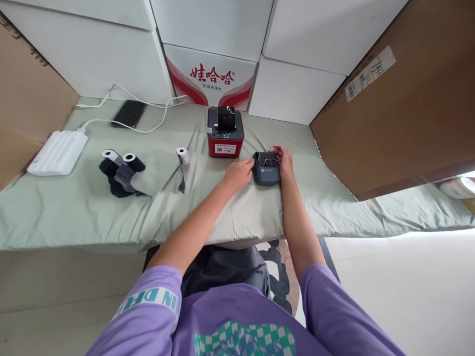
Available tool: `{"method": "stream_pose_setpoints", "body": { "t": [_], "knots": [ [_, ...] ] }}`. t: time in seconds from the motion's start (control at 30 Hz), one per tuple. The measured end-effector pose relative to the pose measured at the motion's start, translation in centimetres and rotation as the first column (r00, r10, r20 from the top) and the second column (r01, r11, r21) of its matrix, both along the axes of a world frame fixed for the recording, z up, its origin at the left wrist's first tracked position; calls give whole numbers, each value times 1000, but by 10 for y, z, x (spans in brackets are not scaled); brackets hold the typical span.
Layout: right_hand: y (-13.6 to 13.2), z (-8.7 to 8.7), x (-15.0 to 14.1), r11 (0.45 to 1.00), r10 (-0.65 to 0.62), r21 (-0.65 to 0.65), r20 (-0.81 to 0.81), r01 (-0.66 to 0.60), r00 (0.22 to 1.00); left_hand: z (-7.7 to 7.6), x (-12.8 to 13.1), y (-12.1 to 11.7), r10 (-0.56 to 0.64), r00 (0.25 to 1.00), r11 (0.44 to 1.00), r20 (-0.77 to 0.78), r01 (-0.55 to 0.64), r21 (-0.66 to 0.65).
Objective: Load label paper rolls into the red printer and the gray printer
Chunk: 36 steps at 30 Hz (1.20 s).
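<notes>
Nearest to the view, a purple shirt (237, 316) is seen, and both forearms are stretched over the front edge of the counter (74, 212), which is covered by a pale green cloth. On it, a small dark grey printer (267, 176) is placed, somewhat right of the middle. Its left side is touched by the left hand (239, 174) and its right side by the right hand (284, 162); the hands are separated by it, and how firmly it is gripped cannot be told. To the left, a small roll (184, 156) with a dark loose end is found; farther left, two more rolls (137, 163) are gathered with a crumpled dark strip (117, 187). A red printer (226, 148) is positioned behind the left hand. Farther back, a flat black object (129, 113) is seen near a white cable (163, 116). Behind everything, white boxes (297, 94) are stacked.
</notes>
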State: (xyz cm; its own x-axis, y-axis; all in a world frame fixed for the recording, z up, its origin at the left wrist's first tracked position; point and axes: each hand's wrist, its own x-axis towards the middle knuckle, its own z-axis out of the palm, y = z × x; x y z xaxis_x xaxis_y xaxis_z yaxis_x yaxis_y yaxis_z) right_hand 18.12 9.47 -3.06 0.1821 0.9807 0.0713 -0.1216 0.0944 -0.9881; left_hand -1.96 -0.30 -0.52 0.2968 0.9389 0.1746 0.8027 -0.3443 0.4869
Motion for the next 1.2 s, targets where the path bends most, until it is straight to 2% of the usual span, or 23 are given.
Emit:
{"method": "stream_pose_setpoints", "body": {
  "t": [0.17, 0.33, 0.5, 0.6, 0.83, 0.97, 1.1, 1.2],
  "knots": [
    [-2, -1, -1, 999, -4, 39, 54, 2, 999, 3, 2, -5, -23, 989, 1000, -144, 24, 5],
    [-6, 1, -3, 991, 96, 85, 128, -107, 987, 13, 4, -4, -54, 946, 998, -319, 59, 5],
    [-5, 2, -3, 984, 126, 99, 180, -146, 975, 22, 9, -1, -60, 926, 997, -373, 71, 16],
    [-5, 4, -4, 985, 137, 78, 164, -152, 977, 21, 13, -6, -56, 925, 998, -375, 61, 3],
    [-9, 7, -8, 995, 100, 16, 75, -102, 992, -5, 14, -18, 107, 982, 992, -157, -95, 82],
    [-8, 8, -8, 996, 88, 5, 82, -88, 993, -8, 10, -18, 146, 988, 982, -55, -138, 129],
    [-7, 8, -8, 996, 90, 5, 106, -91, 990, -9, 7, -15, 68, 994, 980, 89, -84, 180],
    [-7, 5, -7, 996, 75, 30, 102, -79, 992, -16, 5, -7, -4, 963, 985, 269, -42, 165]
  ]
}}
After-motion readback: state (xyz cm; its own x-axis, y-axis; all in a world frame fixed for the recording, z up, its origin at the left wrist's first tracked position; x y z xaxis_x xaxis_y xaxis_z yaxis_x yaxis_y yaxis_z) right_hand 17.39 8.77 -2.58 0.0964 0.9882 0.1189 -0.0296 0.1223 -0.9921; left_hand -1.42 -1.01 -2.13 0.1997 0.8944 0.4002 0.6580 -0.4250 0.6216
